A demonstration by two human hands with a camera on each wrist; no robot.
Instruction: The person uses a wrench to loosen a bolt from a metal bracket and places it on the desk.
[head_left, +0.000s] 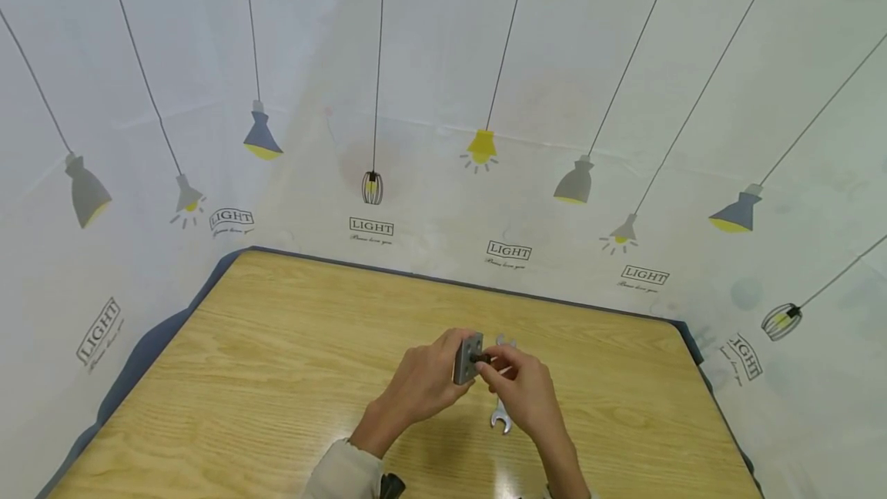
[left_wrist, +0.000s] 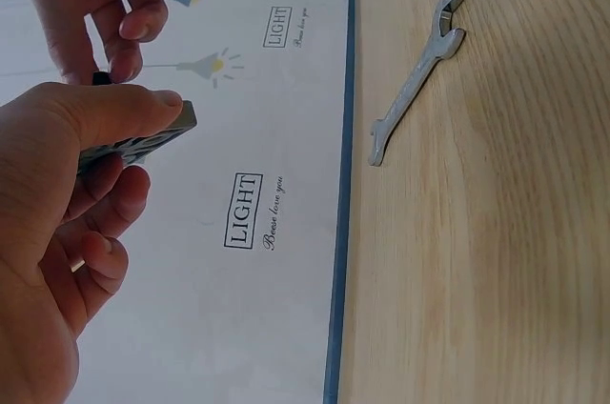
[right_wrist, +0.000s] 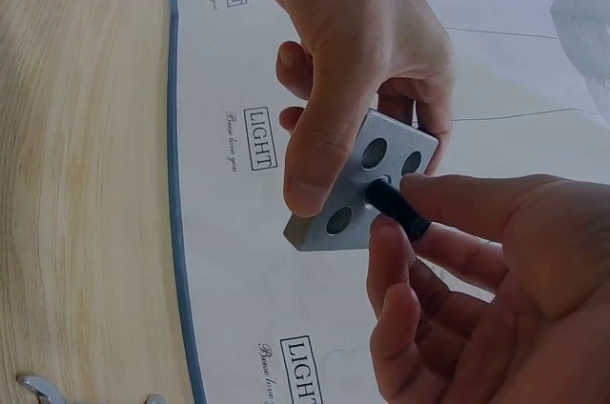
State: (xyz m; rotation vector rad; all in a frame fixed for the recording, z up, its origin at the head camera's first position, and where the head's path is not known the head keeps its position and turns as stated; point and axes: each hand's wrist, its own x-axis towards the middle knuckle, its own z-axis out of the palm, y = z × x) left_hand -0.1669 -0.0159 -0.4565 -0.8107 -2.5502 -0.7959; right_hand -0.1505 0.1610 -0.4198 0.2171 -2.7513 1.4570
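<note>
My left hand (head_left: 426, 380) grips a grey metal block (right_wrist: 357, 230) by its edges, thumb on one side and fingers behind. Several round holes show in the face of the block. Thumb and fingers of my right hand (head_left: 530, 395) pinch a black bolt (right_wrist: 398, 209), its far end at a hole near the middle of that face. Both hands hold these parts up over the table. From the left wrist, the block shows nearly edge-on, and the bolt is mostly hidden behind the left thumb.
An open-ended wrench (left_wrist: 415, 85) lies on the wooden table (head_left: 291, 345), beneath the right hand in the head view. A white sheet (head_left: 430, 83) printed with lamps surrounds the table. Dark blue edging (left_wrist: 345, 185) runs along the table's far side.
</note>
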